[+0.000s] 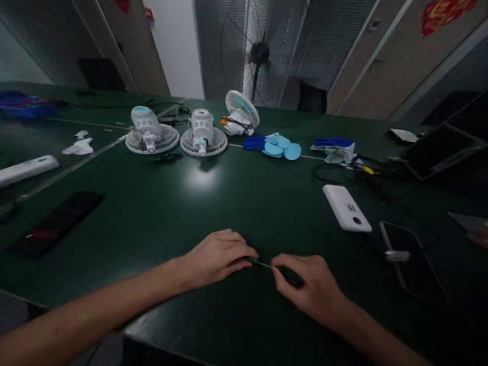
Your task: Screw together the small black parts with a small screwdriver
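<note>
My right hand (313,285) is wrapped round the dark handle of a screwdriver (292,276), low over the dark green table. The thin metal shaft points left, toward my left hand (224,255). Between the closed thumb and fingers of that hand shows a small green piece (253,260), which the tip of the shaft meets or nearly meets. Most of the piece is covered by my fingers, so its kind cannot be made out.
Three white fans, a left one (152,137), a middle one (204,137) and a right one (242,112), stand across the table. Light-blue fan blades (282,147) lie beside them. A white power bank (346,208) and a phone (412,259) are at right; a dark phone (57,221) lies left.
</note>
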### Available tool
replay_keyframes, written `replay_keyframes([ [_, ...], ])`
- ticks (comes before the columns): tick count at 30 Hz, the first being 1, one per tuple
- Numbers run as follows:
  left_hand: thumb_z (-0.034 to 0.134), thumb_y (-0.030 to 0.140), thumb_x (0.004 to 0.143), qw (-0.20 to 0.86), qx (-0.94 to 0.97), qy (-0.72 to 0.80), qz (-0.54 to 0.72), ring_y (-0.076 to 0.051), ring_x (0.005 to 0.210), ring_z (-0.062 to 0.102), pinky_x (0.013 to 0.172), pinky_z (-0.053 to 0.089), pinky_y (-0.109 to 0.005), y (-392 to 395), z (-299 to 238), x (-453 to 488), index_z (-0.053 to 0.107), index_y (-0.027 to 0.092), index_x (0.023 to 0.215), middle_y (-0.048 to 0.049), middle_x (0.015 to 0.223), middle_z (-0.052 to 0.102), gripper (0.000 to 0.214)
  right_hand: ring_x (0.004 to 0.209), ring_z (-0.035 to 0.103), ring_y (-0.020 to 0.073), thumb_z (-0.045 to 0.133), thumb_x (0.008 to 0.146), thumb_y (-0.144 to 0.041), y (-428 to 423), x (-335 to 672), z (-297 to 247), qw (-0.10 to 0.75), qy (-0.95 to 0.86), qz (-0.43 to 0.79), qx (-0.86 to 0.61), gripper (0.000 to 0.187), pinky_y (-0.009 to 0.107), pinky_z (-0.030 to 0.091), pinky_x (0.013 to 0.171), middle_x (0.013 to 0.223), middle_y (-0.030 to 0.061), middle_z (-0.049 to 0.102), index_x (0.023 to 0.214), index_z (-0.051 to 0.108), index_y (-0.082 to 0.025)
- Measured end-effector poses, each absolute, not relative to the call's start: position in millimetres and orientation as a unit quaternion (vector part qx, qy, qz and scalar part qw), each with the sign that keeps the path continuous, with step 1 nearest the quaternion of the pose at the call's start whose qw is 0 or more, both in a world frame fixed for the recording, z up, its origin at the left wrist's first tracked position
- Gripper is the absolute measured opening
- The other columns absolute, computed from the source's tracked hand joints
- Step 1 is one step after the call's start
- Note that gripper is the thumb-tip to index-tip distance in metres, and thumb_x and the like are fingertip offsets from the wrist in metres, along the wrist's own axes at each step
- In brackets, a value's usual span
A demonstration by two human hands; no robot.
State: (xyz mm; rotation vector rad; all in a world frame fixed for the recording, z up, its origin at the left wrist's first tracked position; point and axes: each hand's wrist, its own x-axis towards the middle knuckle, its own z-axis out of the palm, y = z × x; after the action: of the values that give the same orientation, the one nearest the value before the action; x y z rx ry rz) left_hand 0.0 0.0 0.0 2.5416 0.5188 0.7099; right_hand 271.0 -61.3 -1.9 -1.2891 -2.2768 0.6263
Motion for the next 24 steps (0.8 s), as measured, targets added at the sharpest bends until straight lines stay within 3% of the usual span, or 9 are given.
replay_keyframes([
  [10,0.063,0.024,0.100,0.306,0.901,0.203,0.228,-0.018,0.107,0.066,0.096,0.053,-0.033,0.5,3.2,0.7,0.060,0.020,0.127,-0.0068,0.117,0.070,0.028,0.073,0.069,0.0130,0.055,0.099,-0.024,-57.6,261.2,10.8,0.265,-0.787,0.302,-0.468,0.015,0.026,0.046,0.072,0.084,-0.0035,0.072,0.098,0.070,-0.024],
  [24,0.062,0.026,0.101,0.289,0.910,0.225,0.196,-0.020,0.111,0.062,0.098,0.049,-0.036,3.5,7.6,-3.8,0.056,0.022,0.133,-0.0069,0.123,0.066,0.034,0.070,0.067,0.0118,0.054,0.102,-0.026,-62.2,275.1,5.9,0.212,-0.817,0.277,-0.458,0.013,0.027,0.044,0.067,0.086,-0.0032,0.071,0.103,0.067,-0.024],
])
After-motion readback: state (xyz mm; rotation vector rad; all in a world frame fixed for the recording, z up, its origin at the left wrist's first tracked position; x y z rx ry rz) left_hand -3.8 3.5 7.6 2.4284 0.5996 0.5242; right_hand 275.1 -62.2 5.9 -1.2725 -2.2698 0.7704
